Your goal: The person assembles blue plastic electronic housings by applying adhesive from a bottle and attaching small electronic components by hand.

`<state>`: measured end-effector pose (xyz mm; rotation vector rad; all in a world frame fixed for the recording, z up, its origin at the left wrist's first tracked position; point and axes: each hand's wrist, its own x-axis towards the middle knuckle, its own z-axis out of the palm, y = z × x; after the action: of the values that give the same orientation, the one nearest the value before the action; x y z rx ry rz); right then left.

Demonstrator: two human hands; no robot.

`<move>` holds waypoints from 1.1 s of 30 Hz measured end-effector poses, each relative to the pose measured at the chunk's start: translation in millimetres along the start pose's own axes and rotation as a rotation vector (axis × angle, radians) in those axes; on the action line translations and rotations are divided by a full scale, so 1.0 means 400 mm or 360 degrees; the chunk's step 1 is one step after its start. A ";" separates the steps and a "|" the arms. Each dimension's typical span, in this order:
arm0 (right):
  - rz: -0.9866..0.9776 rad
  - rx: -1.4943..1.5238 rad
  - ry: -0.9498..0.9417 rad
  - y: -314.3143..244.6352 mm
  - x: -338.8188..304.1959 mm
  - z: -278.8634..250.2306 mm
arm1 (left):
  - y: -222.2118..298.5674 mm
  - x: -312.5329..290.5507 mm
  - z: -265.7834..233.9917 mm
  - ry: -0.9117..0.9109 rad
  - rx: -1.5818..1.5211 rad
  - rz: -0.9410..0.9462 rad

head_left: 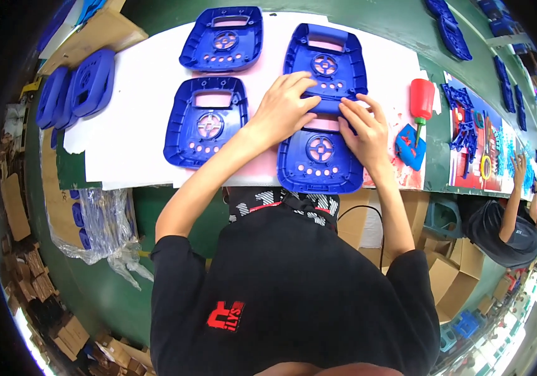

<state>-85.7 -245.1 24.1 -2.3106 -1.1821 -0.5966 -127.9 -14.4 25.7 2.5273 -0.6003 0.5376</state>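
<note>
Four-sided blue plastic housings with rounded corners lie hollow side up on the table. At right, a far housing [325, 47] and a near housing [320, 169] are almost end to end. Across the near one's upper end runs a smooth blue plastic strip [327, 107]. My left hand [282, 106] curls its fingers at the strip's left end. My right hand [365, 130] has bent fingers on its right end. Whether the strip is a separate part is unclear. To the left lie another far housing [223, 57] and another near housing [182, 135].
A red bottle [421, 99] stands nozzle down on a blue pad [410, 150] at right. Several blue housings [93, 84] stand at far left. Blue lattice parts [463, 125] lie past the bottle. A co-worker [510, 229] sits at right. The white table covering [133, 125] is red-stained at right.
</note>
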 end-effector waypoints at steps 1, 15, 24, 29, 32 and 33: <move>0.0038 0.0011 -0.0011 -0.009 -0.002 0.003 | 0.004 -0.006 -0.001 0.0054 -0.0019 -0.0005; 0.0152 0.0053 -0.0013 -0.012 0.004 -0.004 | 0.012 -0.012 0.018 0.0132 0.0125 -0.0036; 0.0268 0.0171 -0.0113 -0.010 -0.002 0.000 | 0.008 -0.019 0.032 0.0000 0.0285 0.0158; 0.0308 0.0108 -0.0099 -0.019 0.007 -0.007 | 0.015 -0.026 0.017 0.0068 0.0048 -0.0016; 0.0303 0.0152 -0.0124 -0.005 0.007 -0.003 | 0.000 -0.022 0.015 0.0004 -0.0012 0.0018; 0.0304 0.0154 -0.0123 -0.006 0.007 -0.003 | 0.001 -0.024 0.016 0.0001 -0.0011 0.0018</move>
<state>-86.3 -243.1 27.2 -2.3473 -0.9860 -0.3761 -134.3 -15.0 16.3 2.5186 -0.6151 0.5395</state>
